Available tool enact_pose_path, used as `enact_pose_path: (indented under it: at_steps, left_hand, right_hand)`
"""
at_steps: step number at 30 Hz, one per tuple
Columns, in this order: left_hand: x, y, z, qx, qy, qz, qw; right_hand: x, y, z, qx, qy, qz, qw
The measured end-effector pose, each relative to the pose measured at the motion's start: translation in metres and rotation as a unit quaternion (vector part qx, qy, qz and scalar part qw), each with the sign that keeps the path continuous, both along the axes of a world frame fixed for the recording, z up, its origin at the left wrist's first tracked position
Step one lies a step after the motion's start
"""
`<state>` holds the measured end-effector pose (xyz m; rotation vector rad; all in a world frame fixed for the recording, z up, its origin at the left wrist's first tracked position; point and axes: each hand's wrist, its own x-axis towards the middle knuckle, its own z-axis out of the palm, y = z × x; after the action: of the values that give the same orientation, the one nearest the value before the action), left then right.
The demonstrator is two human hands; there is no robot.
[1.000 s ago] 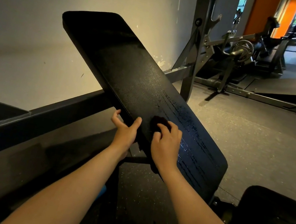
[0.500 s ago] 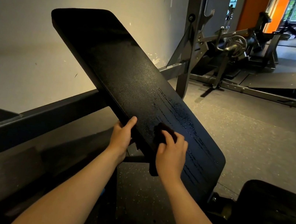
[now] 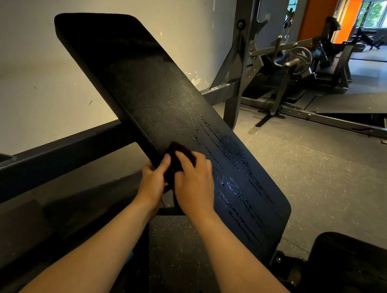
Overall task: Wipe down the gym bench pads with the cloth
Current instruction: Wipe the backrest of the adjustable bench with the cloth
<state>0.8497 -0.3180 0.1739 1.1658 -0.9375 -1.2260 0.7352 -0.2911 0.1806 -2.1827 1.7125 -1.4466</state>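
- A dark steel frame beam slants up from the left under the bench, against a pale wall.
- My left hand grips the left edge of the inclined backrest pad, fingers curled under it and thumb on top.
- The dark cloth lies on the pad's lower left part, just beside that thumb.
- My right hand presses the cloth down, fingers spread nearly flat over it.
- Wet streaks run along the pad's lower right half.
- A rack upright stands behind the pad, and a weight plate shows farther back.
- The seat pad sits at the lower right.
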Motion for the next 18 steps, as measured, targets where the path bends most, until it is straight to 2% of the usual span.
enact_pose_path:
  at_steps: [3,6,8,12,15,18]
  left_hand:
    - [-0.004,0.001,0.0,0.01,0.013,0.015,1.0]
    - [-0.005,0.004,0.002,0.019,-0.003,0.012,1.0]
    - [-0.004,0.006,0.006,0.012,-0.006,0.005,1.0]
    - [0.005,0.011,0.013,0.019,-0.004,-0.038,0.999]
    - [0.02,0.015,0.01,0.058,0.064,-0.128,0.988]
    - [0.03,0.014,0.004,0.062,0.127,-0.155,0.978]
  right_hand:
    - [-0.023,0.027,-0.029,0.03,-0.05,-0.088,0.994]
    - [-0.025,0.036,-0.036,0.06,-0.109,-0.132,0.983]
    - [-0.013,0.031,-0.025,0.05,-0.117,-0.12,0.985]
    - [0.027,0.005,0.012,0.014,-0.12,-0.022,0.992]
    - [0.052,-0.009,0.034,0.01,-0.053,0.045,0.998]
    - [0.054,-0.014,0.031,-0.012,0.022,0.038,0.999]
